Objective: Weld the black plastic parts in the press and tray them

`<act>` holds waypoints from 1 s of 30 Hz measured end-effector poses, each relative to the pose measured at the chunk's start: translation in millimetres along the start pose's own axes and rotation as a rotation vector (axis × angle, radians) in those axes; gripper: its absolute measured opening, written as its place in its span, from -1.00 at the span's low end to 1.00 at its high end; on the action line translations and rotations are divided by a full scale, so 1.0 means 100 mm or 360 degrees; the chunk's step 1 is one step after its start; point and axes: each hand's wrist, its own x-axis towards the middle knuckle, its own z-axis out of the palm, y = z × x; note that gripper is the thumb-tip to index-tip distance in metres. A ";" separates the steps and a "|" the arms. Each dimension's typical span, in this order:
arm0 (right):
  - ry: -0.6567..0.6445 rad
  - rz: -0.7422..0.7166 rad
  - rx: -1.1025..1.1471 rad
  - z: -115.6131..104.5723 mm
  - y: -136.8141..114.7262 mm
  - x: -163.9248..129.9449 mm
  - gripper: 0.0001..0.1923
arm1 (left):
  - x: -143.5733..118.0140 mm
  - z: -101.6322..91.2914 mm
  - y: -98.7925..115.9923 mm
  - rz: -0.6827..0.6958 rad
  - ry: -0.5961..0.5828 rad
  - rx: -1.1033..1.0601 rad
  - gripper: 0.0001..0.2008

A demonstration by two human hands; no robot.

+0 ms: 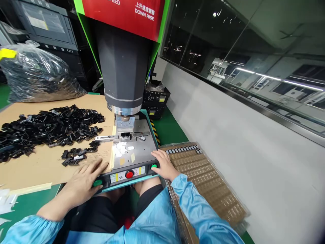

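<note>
Here, through the head camera, I look down on a workstation where two bare hands in blue sleeves rest at the front of a machine. The left hand (82, 179) is spread and grips nothing; its fingers lie near the edge of a cardboard sheet (43, 169), its thumb at the left green button (97, 183). The right hand (165, 166) is also loose and holding nothing, fingers over the corner of the machine's base, thumb at the right green button (153, 166). I cannot tell whether either button is pressed. A red button (129, 174) sits between them.

Beyond the buttons, a small black part (125, 135) sits in the fixture on the metal plate (139, 154), directly beneath the clear block (125, 124) of the grey machine head (122, 64). I cannot make out whether block and part touch. White pieces (121, 149) lie on the plate, nearer the person.

To the left, I see a wide heap of black plastic parts (56, 125) on the cardboard, with a clear bag (38, 74) of dark items behind it. To the right, lower down, lies a brown compartment tray (208, 179), with small pieces lined along its far edge.
</note>
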 end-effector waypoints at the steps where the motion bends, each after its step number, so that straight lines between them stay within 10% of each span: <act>1: -0.0028 0.0007 -0.0042 0.00 0.02 -0.05 -0.15 | -0.05 0.02 0.01 -0.0018 -0.0009 0.0038 -0.21; 16: 0.0160 0.0054 -0.0172 0.12 -0.06 0.06 -0.36 | 0.01 -0.22 0.03 -0.0002 0.0221 -0.0114 -0.40; 24: 0.0225 0.0013 -0.0003 0.36 -0.43 0.59 -0.27 | 0.34 -0.46 -0.44 -0.0768 0.0522 0.0066 -0.10; 30: 0.0124 0.0035 -0.0019 0.51 -0.65 0.94 -0.15 | 0.74 -0.33 -0.35 -0.0554 0.0477 0.0107 -0.23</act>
